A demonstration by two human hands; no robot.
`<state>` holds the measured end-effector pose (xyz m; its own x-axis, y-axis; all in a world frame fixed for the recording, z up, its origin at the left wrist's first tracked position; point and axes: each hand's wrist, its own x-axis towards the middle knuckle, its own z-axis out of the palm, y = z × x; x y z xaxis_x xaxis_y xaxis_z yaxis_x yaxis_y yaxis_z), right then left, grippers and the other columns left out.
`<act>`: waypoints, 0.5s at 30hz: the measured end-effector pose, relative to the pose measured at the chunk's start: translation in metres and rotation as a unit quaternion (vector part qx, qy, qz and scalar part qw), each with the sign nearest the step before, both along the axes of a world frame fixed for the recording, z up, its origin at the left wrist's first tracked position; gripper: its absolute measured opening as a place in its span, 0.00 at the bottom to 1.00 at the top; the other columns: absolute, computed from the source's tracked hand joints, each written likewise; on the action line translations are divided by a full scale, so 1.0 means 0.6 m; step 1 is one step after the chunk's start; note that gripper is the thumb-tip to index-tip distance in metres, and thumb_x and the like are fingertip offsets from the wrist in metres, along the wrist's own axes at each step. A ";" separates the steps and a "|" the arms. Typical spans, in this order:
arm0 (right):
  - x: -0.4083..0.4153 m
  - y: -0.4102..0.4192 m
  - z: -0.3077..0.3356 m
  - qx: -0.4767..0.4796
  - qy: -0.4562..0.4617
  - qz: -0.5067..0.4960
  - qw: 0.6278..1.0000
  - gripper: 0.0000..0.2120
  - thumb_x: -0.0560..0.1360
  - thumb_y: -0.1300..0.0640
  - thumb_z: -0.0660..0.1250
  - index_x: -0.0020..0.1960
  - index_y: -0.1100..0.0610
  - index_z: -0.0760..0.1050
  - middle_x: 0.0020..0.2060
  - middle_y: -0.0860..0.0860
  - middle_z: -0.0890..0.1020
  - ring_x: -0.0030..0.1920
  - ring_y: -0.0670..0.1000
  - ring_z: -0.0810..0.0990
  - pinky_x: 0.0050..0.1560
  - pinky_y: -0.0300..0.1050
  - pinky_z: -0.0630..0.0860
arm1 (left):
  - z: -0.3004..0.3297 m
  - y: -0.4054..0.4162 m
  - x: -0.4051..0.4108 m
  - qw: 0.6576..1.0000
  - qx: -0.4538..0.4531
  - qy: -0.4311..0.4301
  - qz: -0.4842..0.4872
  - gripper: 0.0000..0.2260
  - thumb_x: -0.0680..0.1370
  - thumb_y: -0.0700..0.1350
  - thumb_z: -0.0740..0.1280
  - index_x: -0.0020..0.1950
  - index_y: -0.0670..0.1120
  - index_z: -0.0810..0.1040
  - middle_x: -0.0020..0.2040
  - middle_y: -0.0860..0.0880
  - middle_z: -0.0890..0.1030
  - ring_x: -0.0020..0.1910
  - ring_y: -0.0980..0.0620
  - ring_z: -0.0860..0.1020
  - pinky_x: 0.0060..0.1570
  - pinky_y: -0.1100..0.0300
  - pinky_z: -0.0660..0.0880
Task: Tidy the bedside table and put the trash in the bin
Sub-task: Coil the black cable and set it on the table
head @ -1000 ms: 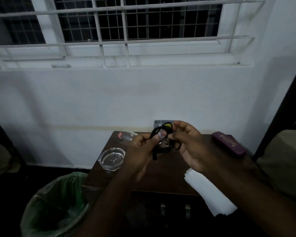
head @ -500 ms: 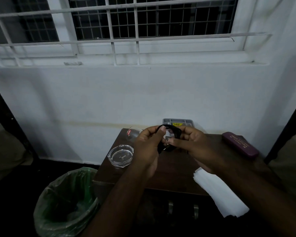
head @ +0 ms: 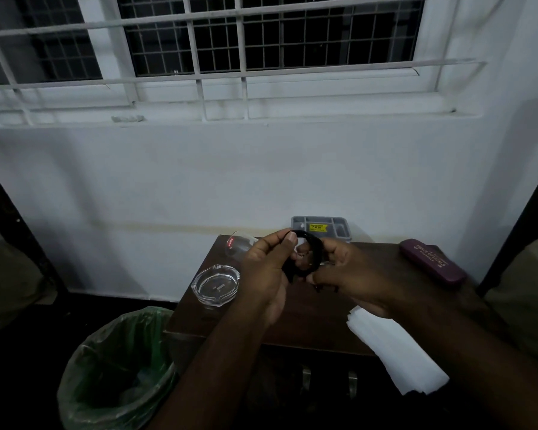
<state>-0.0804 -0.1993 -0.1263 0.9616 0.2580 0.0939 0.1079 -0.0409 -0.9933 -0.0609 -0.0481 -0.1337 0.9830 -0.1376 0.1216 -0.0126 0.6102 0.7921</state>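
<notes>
Coiling black cable (head: 312, 254) between both hands

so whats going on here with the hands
A person is holding a coiled black cable in both hands above a dark wooden bedside table; the left hand pinches the top of the loop and the right hand grips its lower side. On the table sit a glass ashtray, a tumbler, a purple glasses case and white paper. A green-lined bin stands at the left.

Desk (head: 320, 308): bare centre strip, passable. Obstacles: glass ashtray (head: 215, 284) at 9 o'clock, tipped glass (head: 241, 247) at 10, grey tray (head: 322, 228) at 12, spectacle case (head: 432, 266) at 2, white papers (head: 395, 352) at 5.
</notes>
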 end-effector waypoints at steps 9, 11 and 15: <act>0.005 -0.043 -0.009 0.111 0.098 -0.047 0.988 0.16 0.72 0.69 0.70 0.58 0.60 0.78 0.45 0.54 0.86 0.40 0.47 0.85 0.36 0.37 0.79 | -0.015 -0.007 0.010 0.999 0.010 0.009 -0.034 0.11 0.79 0.33 0.62 0.60 0.39 0.78 0.50 0.46 0.85 0.48 0.51 0.81 0.48 0.61 0.80; 0.006 -0.055 -0.016 0.129 0.114 -0.070 0.983 0.15 0.72 0.70 0.70 0.58 0.62 0.78 0.45 0.54 0.86 0.40 0.48 0.85 0.35 0.36 0.79 | -0.024 -0.017 0.003 0.997 0.076 0.008 -0.028 0.12 0.80 0.34 0.63 0.62 0.42 0.77 0.51 0.48 0.84 0.49 0.52 0.81 0.45 0.60 0.77; 0.007 -0.085 -0.026 0.143 0.123 -0.125 0.974 0.18 0.70 0.70 0.72 0.59 0.61 0.76 0.49 0.59 0.86 0.42 0.52 0.86 0.37 0.39 0.81 | -0.049 -0.044 -0.014 0.982 0.187 0.017 -0.002 0.13 0.79 0.36 0.66 0.63 0.46 0.76 0.55 0.49 0.84 0.53 0.52 0.80 0.47 0.56 0.73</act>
